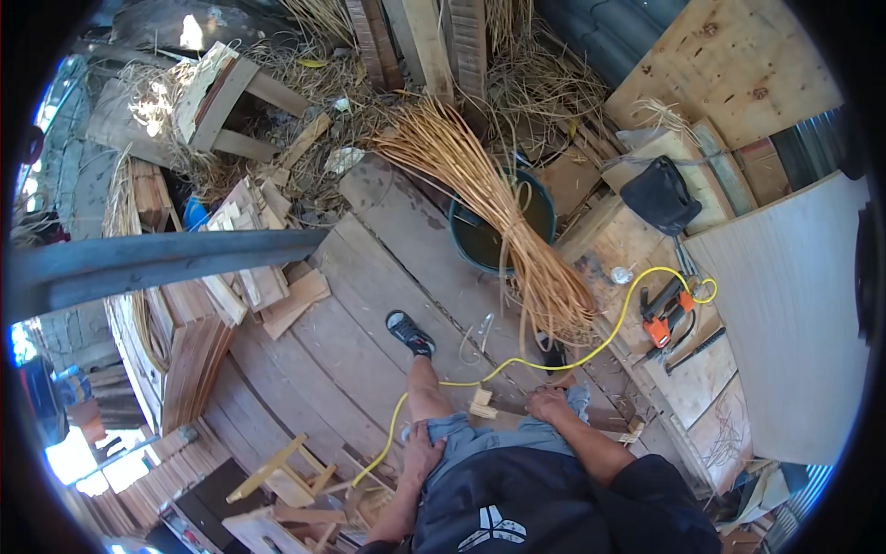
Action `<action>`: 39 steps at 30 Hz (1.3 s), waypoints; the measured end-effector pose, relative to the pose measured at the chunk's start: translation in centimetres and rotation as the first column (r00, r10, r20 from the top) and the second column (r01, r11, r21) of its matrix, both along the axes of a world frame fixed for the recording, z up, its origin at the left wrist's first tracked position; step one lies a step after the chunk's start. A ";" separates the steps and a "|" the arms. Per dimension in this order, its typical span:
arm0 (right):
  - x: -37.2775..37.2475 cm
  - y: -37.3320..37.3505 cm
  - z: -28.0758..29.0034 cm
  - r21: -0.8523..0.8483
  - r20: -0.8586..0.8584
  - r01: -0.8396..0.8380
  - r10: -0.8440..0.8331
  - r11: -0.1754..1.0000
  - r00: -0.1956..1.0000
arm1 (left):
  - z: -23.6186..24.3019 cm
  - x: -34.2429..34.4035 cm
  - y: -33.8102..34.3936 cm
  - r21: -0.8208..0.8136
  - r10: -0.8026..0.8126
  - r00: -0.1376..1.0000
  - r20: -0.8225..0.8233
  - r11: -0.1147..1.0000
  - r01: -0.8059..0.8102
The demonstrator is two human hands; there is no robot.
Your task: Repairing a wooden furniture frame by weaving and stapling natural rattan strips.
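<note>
My left hand (423,452) lies on my grey-blue shorts (498,441) at the left thigh, fingers laid along the cloth and holding nothing. On my right knee rests my right hand (549,404), its fingers draped over and nothing seen in it. Ahead of the right hand, a long bundle of tan rattan strips (503,198) leans across a dark round tub (455,235) of murky liquid. A yellow air hose (591,355) passes in front of both hands. It runs to an orange and black nail gun (661,323) on the bench at right.
A black cloth bag (661,196) and a large pale curved panel (794,314) are on the right. Stacked wooden pieces (198,360) stand at left below a grey post (175,263). A stool-like wooden frame (221,102) sits among loose fibres. Small wood blocks (482,403) lie between my legs.
</note>
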State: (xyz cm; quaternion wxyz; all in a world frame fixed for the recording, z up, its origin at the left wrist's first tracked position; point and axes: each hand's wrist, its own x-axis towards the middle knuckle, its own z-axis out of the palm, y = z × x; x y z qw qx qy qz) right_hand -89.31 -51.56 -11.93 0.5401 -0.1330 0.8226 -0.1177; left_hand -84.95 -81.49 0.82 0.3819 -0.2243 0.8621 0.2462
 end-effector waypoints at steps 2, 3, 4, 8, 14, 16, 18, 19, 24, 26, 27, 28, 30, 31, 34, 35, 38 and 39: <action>0.0 -3.2 -0.6 0.042 0.004 0.130 -0.131 0.991 0.991 | -2.2 -1.5 -5.0 -0.041 -0.148 0.988 -0.053 0.988 0.146; 0.3 -5.1 -0.6 0.078 0.004 0.149 -0.150 0.986 0.989 | -3.0 -2.3 -7.5 -0.087 -0.183 0.981 -0.065 0.980 0.177; 0.9 -7.0 -0.3 0.140 0.091 0.134 -0.148 0.981 0.985 | -3.7 -3.1 -10.6 0.087 0.003 0.999 -0.052 0.996 0.002; -0.3 -15.8 1.4 0.179 -0.046 0.099 -0.092 0.979 0.995 | -4.2 -4.2 -19.2 0.166 -0.123 0.991 -0.061 0.977 0.131; -12.4 -27.1 4.9 0.142 0.030 0.019 -0.023 0.990 0.999 | -4.4 -5.7 -26.3 0.183 -0.143 0.990 0.005 0.973 0.139; -16.3 -29.7 6.5 0.115 0.019 0.016 -0.018 0.993 1.000 | -4.5 -6.6 -27.8 0.184 -0.134 0.991 0.015 0.974 0.129; -18.8 -32.0 8.4 0.007 -0.086 0.077 -0.076 0.997 0.993 | -4.4 -7.6 -28.8 0.232 -0.103 0.992 0.068 0.969 0.085; -20.0 -33.1 9.1 -0.001 -0.079 0.089 -0.089 0.996 0.993 | -4.2 -8.1 -29.2 0.228 -0.102 0.992 0.073 0.970 0.083; -23.5 -35.7 9.9 -0.059 0.028 0.275 -0.274 0.960 0.961 | -4.3 -11.7 -30.5 0.204 -0.123 0.990 0.065 0.973 0.108; -24.0 -35.3 8.8 -0.049 0.044 0.275 -0.273 0.960 0.961 | -4.9 -13.8 -31.1 0.204 -0.125 0.988 0.089 0.973 0.104; -24.1 -34.9 8.0 -0.053 0.044 0.286 -0.284 0.957 0.958 | -5.4 -15.0 -31.4 0.212 -0.138 0.989 0.060 0.970 0.122; -24.4 -34.5 7.0 -0.059 0.044 0.287 -0.285 0.956 0.957 | -5.8 -16.4 -31.7 0.203 -0.175 0.984 0.042 0.966 0.163; -24.6 -34.2 4.9 -0.058 0.036 0.385 -0.383 0.921 0.923 | -6.8 -19.5 -32.1 0.161 -0.199 0.980 0.010 0.968 0.194; -25.3 -34.2 3.6 -0.106 0.018 0.392 -0.392 0.914 0.920 | -7.3 -21.4 -32.2 0.127 -0.253 0.968 -0.001 0.960 0.251; -28.4 -33.8 -0.1 -0.071 -0.147 0.504 -0.508 0.861 0.849 | -8.1 -27.7 -31.7 0.104 -0.272 0.961 0.049 0.958 0.266; -30.1 -33.6 -1.3 -0.073 -0.128 0.508 -0.513 0.858 0.849 | -8.1 -29.9 -31.2 0.048 -0.338 0.941 0.028 0.940 0.337; -34.6 -32.5 -3.0 -0.091 -0.288 0.667 -0.661 0.740 0.693 | -7.9 -37.0 -29.5 -0.108 -0.338 0.941 -0.012 0.936 0.334; -36.1 -31.9 -3.1 -0.071 -0.268 0.685 -0.675 0.725 0.687 | -7.8 -39.4 -28.7 -0.107 -0.326 0.945 0.008 0.940 0.325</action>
